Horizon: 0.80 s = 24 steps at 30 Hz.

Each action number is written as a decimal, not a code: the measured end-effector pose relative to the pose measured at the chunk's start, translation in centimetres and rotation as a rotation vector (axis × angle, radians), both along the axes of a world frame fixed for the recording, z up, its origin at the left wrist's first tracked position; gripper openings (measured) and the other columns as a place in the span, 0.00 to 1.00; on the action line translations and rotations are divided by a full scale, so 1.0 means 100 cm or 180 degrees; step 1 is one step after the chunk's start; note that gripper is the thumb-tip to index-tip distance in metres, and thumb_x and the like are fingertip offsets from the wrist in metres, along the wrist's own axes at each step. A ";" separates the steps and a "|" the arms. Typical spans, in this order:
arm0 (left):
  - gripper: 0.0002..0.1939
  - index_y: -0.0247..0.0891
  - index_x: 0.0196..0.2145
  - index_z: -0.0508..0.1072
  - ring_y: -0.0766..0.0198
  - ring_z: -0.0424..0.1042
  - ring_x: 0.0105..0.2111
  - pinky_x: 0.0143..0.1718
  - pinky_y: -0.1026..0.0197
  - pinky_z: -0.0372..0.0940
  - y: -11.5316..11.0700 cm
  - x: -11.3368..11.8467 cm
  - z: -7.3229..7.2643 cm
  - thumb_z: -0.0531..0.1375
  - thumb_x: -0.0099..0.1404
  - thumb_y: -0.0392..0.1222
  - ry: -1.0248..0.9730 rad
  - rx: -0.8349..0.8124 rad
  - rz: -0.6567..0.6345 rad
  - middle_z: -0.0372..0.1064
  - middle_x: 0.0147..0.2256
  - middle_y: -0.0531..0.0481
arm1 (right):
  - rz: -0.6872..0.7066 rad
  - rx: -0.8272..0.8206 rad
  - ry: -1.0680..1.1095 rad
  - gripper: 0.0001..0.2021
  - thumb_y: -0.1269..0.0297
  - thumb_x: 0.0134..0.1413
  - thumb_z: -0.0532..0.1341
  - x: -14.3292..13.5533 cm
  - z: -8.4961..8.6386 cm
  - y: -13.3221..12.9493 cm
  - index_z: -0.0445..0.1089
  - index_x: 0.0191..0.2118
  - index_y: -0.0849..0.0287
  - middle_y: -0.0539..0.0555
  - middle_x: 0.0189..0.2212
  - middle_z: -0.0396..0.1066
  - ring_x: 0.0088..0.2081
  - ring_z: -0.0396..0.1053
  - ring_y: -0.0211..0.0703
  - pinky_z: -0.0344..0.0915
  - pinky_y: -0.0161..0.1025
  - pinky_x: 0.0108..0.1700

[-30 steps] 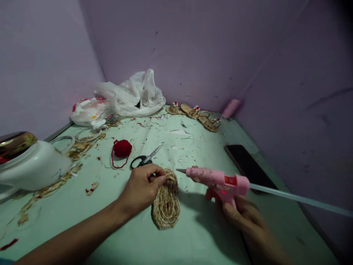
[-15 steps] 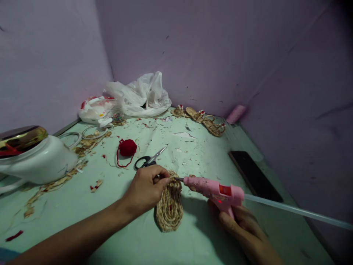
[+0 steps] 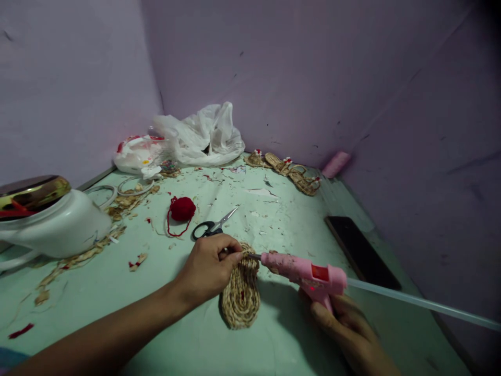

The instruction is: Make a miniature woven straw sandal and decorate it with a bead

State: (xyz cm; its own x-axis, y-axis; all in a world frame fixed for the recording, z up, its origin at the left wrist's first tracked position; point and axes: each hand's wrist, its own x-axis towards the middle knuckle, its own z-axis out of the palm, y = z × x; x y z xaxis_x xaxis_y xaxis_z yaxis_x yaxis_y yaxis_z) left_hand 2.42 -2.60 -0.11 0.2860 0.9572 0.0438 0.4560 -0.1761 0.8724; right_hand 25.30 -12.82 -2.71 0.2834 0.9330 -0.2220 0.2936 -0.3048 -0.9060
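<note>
A braided straw sole (image 3: 240, 297) with a small red mark lies on the green table. My left hand (image 3: 213, 263) pinches its upper end between thumb and fingers. In my right hand (image 3: 344, 324) is a pink glue gun (image 3: 301, 271), gripped by its handle, with a small red light showing. Its metal tip is at the sole's upper end, close to my left fingertips. A long clear glue stick (image 3: 422, 300) sticks out of the gun's back to the right.
Black-handled scissors (image 3: 215, 223) and a red yarn ball (image 3: 182, 209) lie beyond my left hand. A phone (image 3: 362, 253) is at right, a white pot (image 3: 70, 224) at left. Behind are plastic bags (image 3: 207, 136), small straw sandals (image 3: 299, 177) and a pink roll (image 3: 335, 164).
The view has shifted very slightly. Both hands, the glue gun and the sole hold almost the same positions.
</note>
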 end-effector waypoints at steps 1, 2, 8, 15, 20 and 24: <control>0.07 0.36 0.25 0.73 0.68 0.64 0.24 0.26 0.64 0.59 0.000 0.000 0.000 0.55 0.54 0.37 0.0011 0.0007 0.0002 0.70 0.25 0.50 | -0.0004 -0.0009 0.0009 0.21 0.47 0.41 0.63 -0.001 0.001 0.000 0.75 0.40 0.52 0.58 0.44 0.70 0.45 0.66 0.57 0.64 0.48 0.44; 0.07 0.36 0.25 0.73 0.67 0.64 0.24 0.26 0.64 0.59 0.000 0.000 0.000 0.55 0.54 0.37 0.0020 0.0011 -0.0002 0.70 0.25 0.50 | -0.0013 -0.0011 0.0012 0.20 0.48 0.41 0.62 -0.002 0.003 0.001 0.75 0.40 0.51 0.58 0.43 0.71 0.44 0.66 0.57 0.64 0.48 0.44; 0.07 0.36 0.25 0.73 0.68 0.64 0.23 0.25 0.65 0.58 0.001 0.001 0.002 0.55 0.54 0.39 0.0107 0.0016 -0.0002 0.70 0.24 0.51 | 0.0249 0.0095 -0.0016 0.16 0.50 0.44 0.61 -0.007 0.015 0.005 0.76 0.37 0.52 0.57 0.34 0.72 0.38 0.67 0.52 0.65 0.44 0.39; 0.08 0.36 0.26 0.73 0.67 0.65 0.23 0.24 0.65 0.58 0.001 0.002 0.005 0.55 0.55 0.39 0.0191 0.0047 -0.0024 0.70 0.23 0.51 | 0.0486 0.0379 0.0079 0.16 0.51 0.45 0.60 -0.007 0.015 0.009 0.75 0.39 0.50 0.54 0.33 0.73 0.34 0.67 0.49 0.65 0.44 0.37; 0.06 0.37 0.28 0.71 0.68 0.63 0.20 0.22 0.65 0.59 -0.002 -0.004 0.002 0.56 0.55 0.40 0.0445 0.0468 -0.0017 0.69 0.23 0.52 | 0.0423 0.0481 0.0382 0.19 0.48 0.47 0.58 -0.007 0.016 0.012 0.74 0.38 0.56 0.55 0.28 0.71 0.27 0.64 0.42 0.62 0.37 0.28; 0.04 0.38 0.31 0.69 0.67 0.66 0.23 0.25 0.64 0.62 -0.012 -0.001 0.019 0.55 0.58 0.36 0.0294 0.1636 -0.0064 0.69 0.27 0.50 | 0.0432 0.0755 0.0485 0.17 0.51 0.49 0.58 -0.012 0.023 0.034 0.71 0.39 0.58 0.51 0.23 0.67 0.21 0.59 0.37 0.58 0.34 0.23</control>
